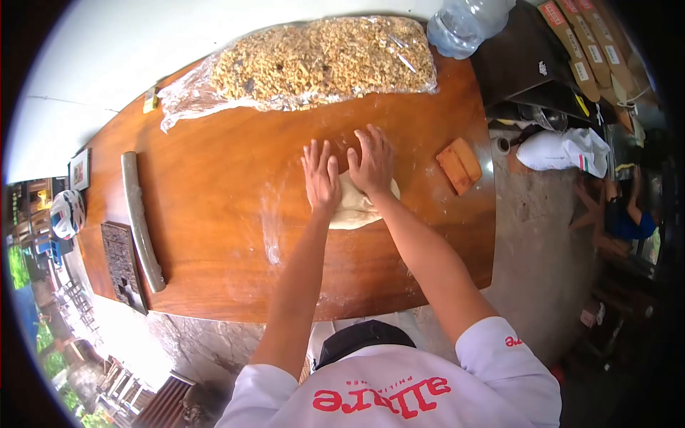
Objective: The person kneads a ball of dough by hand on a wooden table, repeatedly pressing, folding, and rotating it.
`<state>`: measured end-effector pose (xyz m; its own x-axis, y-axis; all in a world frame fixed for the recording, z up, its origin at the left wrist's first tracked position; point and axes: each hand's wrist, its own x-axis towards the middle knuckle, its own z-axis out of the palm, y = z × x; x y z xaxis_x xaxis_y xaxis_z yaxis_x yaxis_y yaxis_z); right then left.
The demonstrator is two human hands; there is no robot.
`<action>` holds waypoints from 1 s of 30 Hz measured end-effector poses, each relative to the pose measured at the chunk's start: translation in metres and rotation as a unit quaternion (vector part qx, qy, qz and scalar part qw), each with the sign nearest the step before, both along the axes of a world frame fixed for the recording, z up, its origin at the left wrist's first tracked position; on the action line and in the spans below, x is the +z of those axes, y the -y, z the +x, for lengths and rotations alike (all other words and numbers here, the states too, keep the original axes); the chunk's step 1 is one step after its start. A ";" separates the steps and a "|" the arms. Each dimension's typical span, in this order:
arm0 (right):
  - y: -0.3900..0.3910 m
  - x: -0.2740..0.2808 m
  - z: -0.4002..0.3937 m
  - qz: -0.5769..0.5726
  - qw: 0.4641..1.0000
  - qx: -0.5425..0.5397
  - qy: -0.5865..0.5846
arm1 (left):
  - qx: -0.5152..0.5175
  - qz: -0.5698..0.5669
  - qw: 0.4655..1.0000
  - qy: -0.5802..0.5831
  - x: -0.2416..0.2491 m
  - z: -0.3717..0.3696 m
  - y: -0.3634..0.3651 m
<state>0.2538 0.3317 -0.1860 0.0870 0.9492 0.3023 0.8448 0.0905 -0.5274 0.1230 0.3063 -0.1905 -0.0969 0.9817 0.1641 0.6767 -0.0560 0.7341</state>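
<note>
A pale, rounded lump of dough (351, 209) lies on the brown wooden table (214, 185), with a crease in its lower part. My left hand (322, 176) rests on the dough's upper left edge, fingers stretched away from me. Against the top of the dough presses my right hand (372, 164), its fingers extended and somewhat spread. Both hands are open, and neither is wrapped around anything. Parts of the dough are hidden beneath my palms and wrists. White, floury smears mark the wood left of the dough.
Along the far edge lies a clear plastic bag (328, 63) of yellowish-brown bits, beside a large clear bottle (467, 27). An orange-brown block (459, 166) sits at right. A long grey tube (140, 221) and a dark textured board (123, 264) are at left.
</note>
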 end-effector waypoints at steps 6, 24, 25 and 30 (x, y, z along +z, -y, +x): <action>-0.018 0.010 0.062 -0.031 0.887 0.075 -0.454 | -0.022 -0.007 0.993 0.119 0.025 0.026 0.131; 0.260 0.082 0.014 -0.235 0.957 0.150 -0.076 | -0.118 -0.088 0.978 0.147 0.013 -0.016 0.159; 0.255 0.084 0.023 -0.325 0.911 0.090 -0.236 | -0.121 -0.085 0.978 0.149 0.024 -0.016 0.172; 0.273 0.039 -0.018 0.005 0.992 0.092 -0.090 | -0.184 -0.119 0.942 0.256 0.054 -0.039 0.252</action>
